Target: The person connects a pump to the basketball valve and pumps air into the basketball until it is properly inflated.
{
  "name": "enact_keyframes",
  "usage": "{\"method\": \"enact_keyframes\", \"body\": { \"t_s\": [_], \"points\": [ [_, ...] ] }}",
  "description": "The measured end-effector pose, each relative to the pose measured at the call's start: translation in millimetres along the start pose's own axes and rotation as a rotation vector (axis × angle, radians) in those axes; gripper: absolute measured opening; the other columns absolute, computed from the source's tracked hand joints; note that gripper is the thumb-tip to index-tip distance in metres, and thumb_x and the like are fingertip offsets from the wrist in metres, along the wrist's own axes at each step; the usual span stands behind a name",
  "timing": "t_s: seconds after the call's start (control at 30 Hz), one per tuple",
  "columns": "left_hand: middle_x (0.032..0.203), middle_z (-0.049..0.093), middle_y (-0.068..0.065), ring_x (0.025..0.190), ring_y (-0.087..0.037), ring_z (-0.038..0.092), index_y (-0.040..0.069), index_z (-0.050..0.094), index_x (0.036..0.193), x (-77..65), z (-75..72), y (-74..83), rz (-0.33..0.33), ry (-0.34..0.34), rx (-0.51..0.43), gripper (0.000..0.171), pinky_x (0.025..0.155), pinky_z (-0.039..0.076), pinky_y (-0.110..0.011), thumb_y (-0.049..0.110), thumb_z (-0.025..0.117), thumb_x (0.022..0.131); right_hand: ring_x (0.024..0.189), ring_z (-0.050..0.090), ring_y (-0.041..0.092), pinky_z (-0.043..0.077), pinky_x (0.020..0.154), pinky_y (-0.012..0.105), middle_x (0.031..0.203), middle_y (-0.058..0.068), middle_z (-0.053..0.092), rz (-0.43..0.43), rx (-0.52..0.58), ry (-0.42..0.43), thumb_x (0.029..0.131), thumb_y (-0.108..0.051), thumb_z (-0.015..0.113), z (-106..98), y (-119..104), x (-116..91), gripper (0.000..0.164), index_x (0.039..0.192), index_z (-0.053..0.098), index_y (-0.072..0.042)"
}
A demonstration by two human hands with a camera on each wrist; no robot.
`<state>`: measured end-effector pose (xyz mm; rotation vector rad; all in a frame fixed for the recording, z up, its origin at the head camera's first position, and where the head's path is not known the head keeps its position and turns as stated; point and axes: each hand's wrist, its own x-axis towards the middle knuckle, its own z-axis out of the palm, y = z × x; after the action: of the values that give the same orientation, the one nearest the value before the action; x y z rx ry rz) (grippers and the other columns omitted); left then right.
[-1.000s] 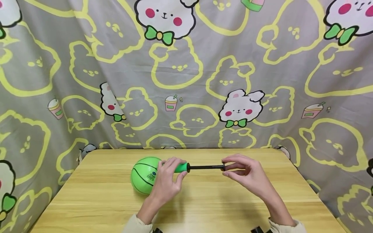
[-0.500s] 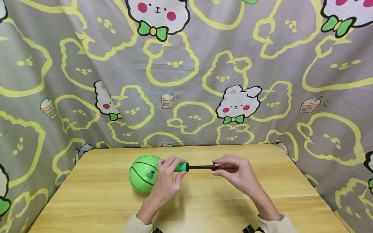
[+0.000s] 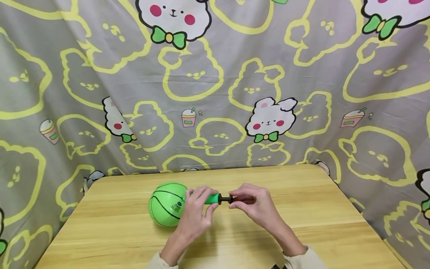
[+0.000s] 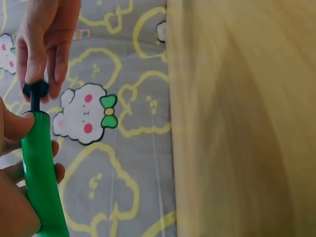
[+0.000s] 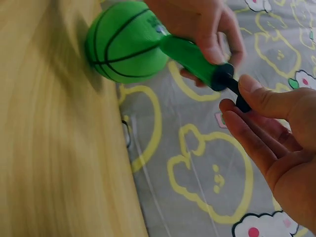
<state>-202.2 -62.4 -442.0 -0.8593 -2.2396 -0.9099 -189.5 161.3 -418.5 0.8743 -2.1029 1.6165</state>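
Note:
My left hand [image 3: 198, 211] grips the green barrel of a hand pump [image 4: 42, 173], its fingers wrapped round it. My right hand [image 3: 255, 203] pinches the black end knob of the pump's plunger [image 5: 242, 103] between thumb and fingers. Only a short length of black rod shows between knob and barrel. A green ball with black lines [image 3: 166, 205] sits on the table just left of the left hand, which partly covers it. In the right wrist view the pump's far end meets the ball's side.
Under both hands lies a wood-grain table [image 3: 302, 224]. A grey curtain [image 3: 215, 74] with yellow outlines and white cartoon animals hangs behind its back edge and along both sides.
The right hand has moved left toward the left hand, pushing the plunger rod most of the way into the barrel. The left hand keeps its grip by the ball. The head view has shifted slightly.

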Motion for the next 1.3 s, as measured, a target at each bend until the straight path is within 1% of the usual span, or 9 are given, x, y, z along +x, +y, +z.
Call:
{"method": "enact_keyframes", "body": {
  "t_s": [0.13,0.27,0.37,0.43,0.57,0.77,0.87,1.07,1.3],
  "points": [
    [0.108,0.068,0.003,0.104,-0.016,0.063,0.014,0.068,0.111,-2.5,2.0,1.3,0.0,-0.007,0.028,0.026,0.095,0.038,-0.05,0.013,0.074,0.086,0.081,0.076,0.023,0.061,0.067,0.034,0.094,0.007,0.073,0.0,0.007,-0.022,0.08,0.005,0.083,4,3,0,0.027,0.105,0.077,-0.002],
    [0.107,0.068,0.003,0.102,-0.016,0.064,0.014,0.068,0.11,2.0,1.1,1.4,-0.009,0.019,0.023,0.027,0.094,0.038,-0.049,0.013,0.075,0.085,0.085,0.076,0.023,0.06,0.071,0.033,0.099,0.005,0.072,0.054,-0.01,-0.05,0.084,0.0,0.082,3,1,4,0.026,0.108,0.075,-0.009],
    [0.108,0.068,0.003,0.102,-0.016,0.064,0.016,0.067,0.112,7.0,1.3,1.2,-0.006,0.007,0.016,0.026,0.094,0.039,-0.048,0.016,0.074,0.086,0.088,0.075,0.021,0.06,0.073,0.032,0.102,0.002,0.071,0.103,-0.031,-0.06,0.084,0.0,0.082,-1,-1,6,0.03,0.108,0.072,-0.015],
    [0.108,0.068,0.003,0.102,-0.015,0.064,0.016,0.067,0.113,8.9,1.7,0.6,0.0,-0.012,0.012,0.026,0.094,0.038,-0.047,0.018,0.074,0.088,0.088,0.075,0.022,0.06,0.074,0.032,0.102,0.002,0.071,0.121,-0.036,-0.061,0.084,0.003,0.081,-4,-2,5,0.033,0.107,0.07,-0.017],
    [0.11,0.068,0.003,0.105,-0.015,0.064,0.015,0.067,0.114,11.2,-0.2,-4.1,0.0,-0.018,0.009,0.026,0.096,0.038,-0.047,0.02,0.073,0.09,0.086,0.074,0.025,0.061,0.073,0.033,0.101,0.006,0.071,0.127,-0.04,-0.054,0.082,0.006,0.079,-14,-5,5,0.035,0.107,0.067,-0.016],
    [0.11,0.068,0.002,0.107,-0.018,0.064,0.014,0.067,0.113,10.5,-12.1,-15.4,-0.022,0.02,0.003,0.024,0.096,0.038,-0.049,0.018,0.072,0.09,0.087,0.072,0.025,0.061,0.074,0.037,0.1,0.009,0.068,0.15,-0.019,-0.052,0.082,0.007,0.077,-39,-12,4,0.035,0.109,0.066,-0.013],
    [0.111,0.069,0.002,0.108,-0.017,0.063,0.014,0.067,0.113,9.0,-17.0,-20.2,-0.031,0.027,-0.002,0.025,0.097,0.037,-0.05,0.017,0.072,0.089,0.086,0.072,0.025,0.061,0.074,0.038,0.1,0.011,0.067,0.155,-0.022,-0.063,0.082,0.007,0.078,-49,-14,4,0.035,0.108,0.066,-0.013],
    [0.11,0.069,0.003,0.108,-0.016,0.064,0.015,0.067,0.112,5.0,-21.0,-22.7,-0.034,0.019,-0.005,0.025,0.097,0.037,-0.05,0.017,0.073,0.088,0.088,0.074,0.026,0.061,0.075,0.038,0.103,0.012,0.067,0.155,-0.015,-0.11,0.084,0.004,0.08,-54,-14,3,0.031,0.108,0.068,-0.012],
    [0.11,0.07,0.002,0.108,-0.018,0.064,0.014,0.068,0.113,6.5,-23.5,-21.6,-0.037,0.019,0.0,0.023,0.098,0.037,-0.05,0.019,0.07,0.091,0.095,0.074,0.027,0.061,0.076,0.041,0.108,0.01,0.069,0.171,0.038,-0.106,0.085,0.001,0.081,-57,-13,3,0.031,0.112,0.069,-0.008]
  ]
}}
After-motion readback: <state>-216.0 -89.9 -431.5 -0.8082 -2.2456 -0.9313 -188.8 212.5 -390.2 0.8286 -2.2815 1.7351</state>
